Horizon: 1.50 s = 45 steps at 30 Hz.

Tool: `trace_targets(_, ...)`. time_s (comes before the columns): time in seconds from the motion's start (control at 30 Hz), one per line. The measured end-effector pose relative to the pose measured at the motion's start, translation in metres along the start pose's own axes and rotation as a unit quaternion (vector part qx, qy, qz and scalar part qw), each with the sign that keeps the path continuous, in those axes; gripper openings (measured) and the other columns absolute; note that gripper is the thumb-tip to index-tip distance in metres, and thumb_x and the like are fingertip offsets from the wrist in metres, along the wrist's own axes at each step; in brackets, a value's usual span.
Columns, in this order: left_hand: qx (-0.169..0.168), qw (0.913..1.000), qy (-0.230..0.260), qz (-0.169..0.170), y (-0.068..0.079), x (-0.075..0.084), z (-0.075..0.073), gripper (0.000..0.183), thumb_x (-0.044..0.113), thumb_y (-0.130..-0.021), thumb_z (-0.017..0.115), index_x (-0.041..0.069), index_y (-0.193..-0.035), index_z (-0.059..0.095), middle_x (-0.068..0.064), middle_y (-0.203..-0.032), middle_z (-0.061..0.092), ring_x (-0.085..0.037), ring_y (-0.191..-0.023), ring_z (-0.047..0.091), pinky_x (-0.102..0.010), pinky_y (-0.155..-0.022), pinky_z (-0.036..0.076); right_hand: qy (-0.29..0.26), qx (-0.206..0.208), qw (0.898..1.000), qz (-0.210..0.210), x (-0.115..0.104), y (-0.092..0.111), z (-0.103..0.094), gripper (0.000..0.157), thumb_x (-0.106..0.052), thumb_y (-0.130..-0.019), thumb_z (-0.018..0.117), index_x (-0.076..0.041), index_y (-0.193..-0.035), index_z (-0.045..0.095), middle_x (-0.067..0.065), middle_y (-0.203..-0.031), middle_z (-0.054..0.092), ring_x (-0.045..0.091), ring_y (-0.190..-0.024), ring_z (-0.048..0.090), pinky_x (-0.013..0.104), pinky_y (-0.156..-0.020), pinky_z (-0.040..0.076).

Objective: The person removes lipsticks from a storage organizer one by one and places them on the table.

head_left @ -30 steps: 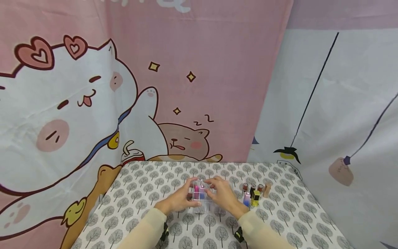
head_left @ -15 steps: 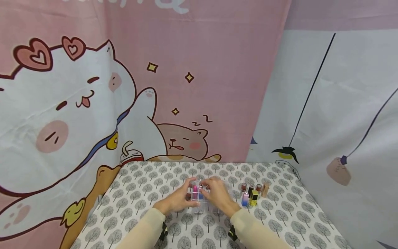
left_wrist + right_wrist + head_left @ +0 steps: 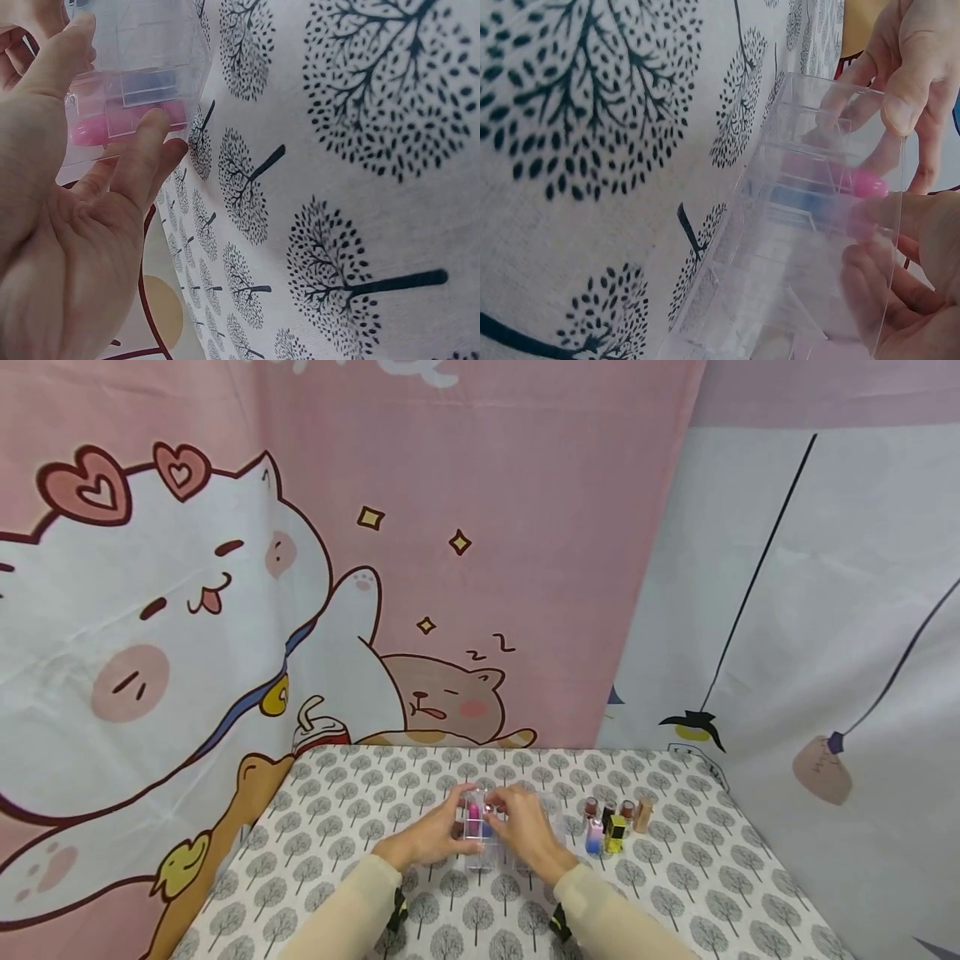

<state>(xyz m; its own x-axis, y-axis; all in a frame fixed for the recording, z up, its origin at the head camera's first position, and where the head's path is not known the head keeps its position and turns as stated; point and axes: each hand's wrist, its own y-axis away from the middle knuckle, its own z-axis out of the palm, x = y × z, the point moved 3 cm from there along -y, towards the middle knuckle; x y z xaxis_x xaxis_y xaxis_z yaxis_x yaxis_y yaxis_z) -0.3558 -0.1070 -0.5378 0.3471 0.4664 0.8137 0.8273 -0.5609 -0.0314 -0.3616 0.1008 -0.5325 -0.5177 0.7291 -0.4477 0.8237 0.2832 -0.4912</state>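
A clear compartmented organizer box point(image 3: 480, 858) stands on the tree-print cloth. My left hand point(image 3: 426, 837) grips its left end, with the thumb at the near side and fingers at the far side. A bright pink lipstick tube point(image 3: 473, 817) stands in the end compartment, also visible through the wall in the left wrist view. Beside it, in the neighbouring compartment, is a pink-and-blue lipstick tube point(image 3: 799, 200). My right hand point(image 3: 528, 828) reaches over the box, and its thumb and fingertips pinch this tube's pink upper part. The right hand partly hides the box's right side in the head view.
Right of the box stands a cluster of lipsticks: another pink-and-blue one point(image 3: 595, 836), a yellow-and-black one point(image 3: 615, 833), a beige one point(image 3: 642, 816) and several darker ones behind. A cartoon-print curtain point(image 3: 480, 568) hangs behind the table.
My right hand has shifted slightly left over the box, and its fingers have drawn together at the top of the pink-and-blue tube. The left hand keeps its grip on the box.
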Motion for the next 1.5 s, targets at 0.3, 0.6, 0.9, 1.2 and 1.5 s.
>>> trace_targets(0.3, 0.002, 0.9999, 0.007, 0.014, -0.003, 0.0, -0.003, 0.107, 0.024, -0.103, 0.093, 0.022, -0.18, 0.018, -0.026, -0.165, 0.057, -0.05, -0.138, 0.076, -0.061, -0.116, 0.066, -0.012, -0.014, 1.0, 0.007, 0.001, -0.007, -0.001, 0.021, -0.005, -0.093, 0.097, -0.01, -0.11, 0.085, 0.009, -0.103, 0.087, 0.023, -0.092, 0.083, 0.035, -0.082, 0.073)
trace_targets(0.6, 0.006, 0.9998, 0.004, 0.02, -0.004, 0.0, -0.004, 0.105, 0.026, -0.103, 0.093, 0.023, -0.179, 0.02, -0.026, -0.164, 0.058, -0.049, -0.138, 0.076, -0.059, -0.118, 0.066, -0.018, -0.02, 1.0, 0.011, 0.003, -0.009, -0.003, 0.022, -0.003, -0.093, 0.096, -0.008, -0.111, 0.084, 0.01, -0.102, 0.088, 0.024, -0.093, 0.084, 0.035, -0.083, 0.074)
trace_targets(0.9, 0.015, 0.9998, 0.002, 0.012, -0.003, -0.004, -0.004, 0.107, 0.029, -0.101, 0.095, 0.025, -0.179, 0.022, -0.025, -0.167, 0.057, -0.048, -0.139, 0.076, -0.056, -0.116, 0.068, -0.049, -0.013, 0.999, 0.011, 0.004, -0.006, -0.001, 0.023, -0.001, -0.092, 0.096, -0.005, -0.111, 0.084, 0.012, -0.102, 0.088, 0.026, -0.093, 0.085, 0.037, -0.084, 0.075)
trace_targets(1.2, 0.036, 0.9987, -0.029, 0.023, -0.003, -0.005, -0.002, 0.108, 0.035, -0.097, 0.099, 0.016, -0.179, 0.031, -0.028, -0.169, 0.056, -0.043, -0.146, 0.072, -0.045, -0.116, 0.068, -0.062, 0.008, 0.998, 0.014, 0.005, -0.002, -0.005, 0.022, -0.003, -0.094, 0.096, -0.006, -0.112, 0.085, 0.01, -0.103, 0.088, 0.024, -0.093, 0.086, 0.041, -0.089, 0.075)
trace_targets(1.5, 0.049, 0.9974, -0.046, 0.028, -0.004, -0.004, -0.001, 0.107, 0.036, -0.095, 0.1, 0.016, -0.178, 0.035, -0.022, -0.167, 0.06, -0.038, -0.146, 0.072, -0.039, -0.116, 0.067, -0.091, 0.022, 0.996, 0.008, 0.003, 0.0, -0.015, 0.023, -0.004, -0.094, 0.097, -0.006, -0.114, 0.085, 0.009, -0.107, 0.088, 0.024, -0.095, 0.087, 0.037, -0.089, 0.075)
